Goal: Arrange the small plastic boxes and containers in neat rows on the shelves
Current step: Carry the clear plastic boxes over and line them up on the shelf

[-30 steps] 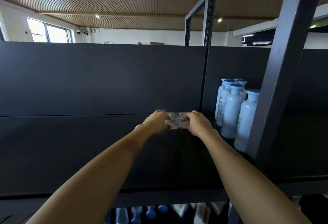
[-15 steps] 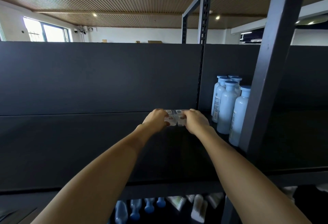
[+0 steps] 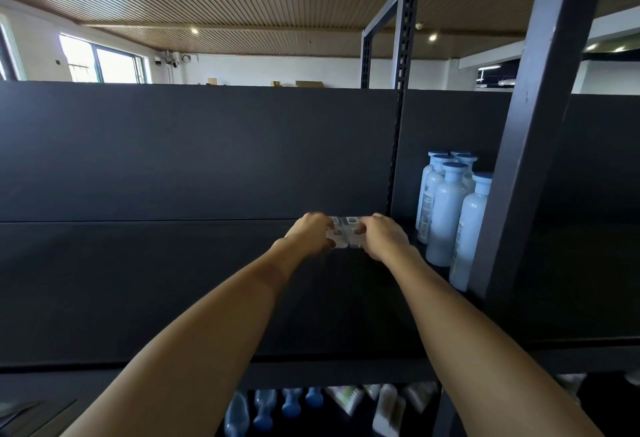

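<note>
Two small boxes [image 3: 345,232] sit side by side, touching, at the back of the dark shelf [image 3: 173,280], between my hands. My left hand [image 3: 310,234] curls its fingers round the left box; my right hand [image 3: 382,236] grips the right one. White bottles [image 3: 446,214] stand just beyond my right hand.

Two small plastic boxes [image 3: 345,232] are set side by side, touching, far back on the shelf [image 3: 138,280], close to the back panel [image 3: 194,152]; the left one is held by the left hand [image 3: 309,235], the right one by the right hand [image 3: 383,237]; a slotted upright [image 3: 399,117] is placed just right of the boxes; beyond it, a cluster of bottles [image 3: 450,214] is ranged front to back; a front post [image 3: 533,145] is placed before the bottles; more bottles [image 3: 273,409] are seen on the level beneath.
</note>
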The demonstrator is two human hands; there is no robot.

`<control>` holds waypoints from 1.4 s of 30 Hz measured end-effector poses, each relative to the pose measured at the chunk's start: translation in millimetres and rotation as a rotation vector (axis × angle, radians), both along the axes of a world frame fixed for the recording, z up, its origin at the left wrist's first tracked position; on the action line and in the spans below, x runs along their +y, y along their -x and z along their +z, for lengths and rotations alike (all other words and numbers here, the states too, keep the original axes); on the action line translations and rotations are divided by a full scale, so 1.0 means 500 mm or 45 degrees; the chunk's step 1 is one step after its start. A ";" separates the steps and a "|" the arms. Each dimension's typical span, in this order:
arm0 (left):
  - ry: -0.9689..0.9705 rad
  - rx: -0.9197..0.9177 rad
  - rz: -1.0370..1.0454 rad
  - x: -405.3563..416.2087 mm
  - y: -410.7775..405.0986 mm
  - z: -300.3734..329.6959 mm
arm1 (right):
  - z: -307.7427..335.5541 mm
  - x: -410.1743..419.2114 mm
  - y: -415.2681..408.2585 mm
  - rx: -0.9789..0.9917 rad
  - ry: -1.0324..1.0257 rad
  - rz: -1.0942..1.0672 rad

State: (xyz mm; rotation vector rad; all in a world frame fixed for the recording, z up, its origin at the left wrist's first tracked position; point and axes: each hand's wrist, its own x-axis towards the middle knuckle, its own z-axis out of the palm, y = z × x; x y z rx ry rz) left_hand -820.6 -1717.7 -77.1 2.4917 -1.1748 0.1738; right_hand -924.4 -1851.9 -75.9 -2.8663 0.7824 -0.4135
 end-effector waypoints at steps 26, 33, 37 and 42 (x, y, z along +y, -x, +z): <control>-0.116 -0.175 0.487 0.664 0.003 0.078 | 0.038 0.529 -0.120 -0.051 -0.193 0.855; -0.182 -0.203 0.685 0.991 0.018 0.070 | 0.051 0.868 -0.159 -0.043 -0.157 1.032; -0.181 -0.179 0.814 1.203 0.036 0.063 | 0.052 1.077 -0.172 -0.045 -0.141 1.131; -0.135 -0.153 0.955 1.457 0.086 0.051 | 0.051 1.332 -0.183 -0.051 -0.114 1.279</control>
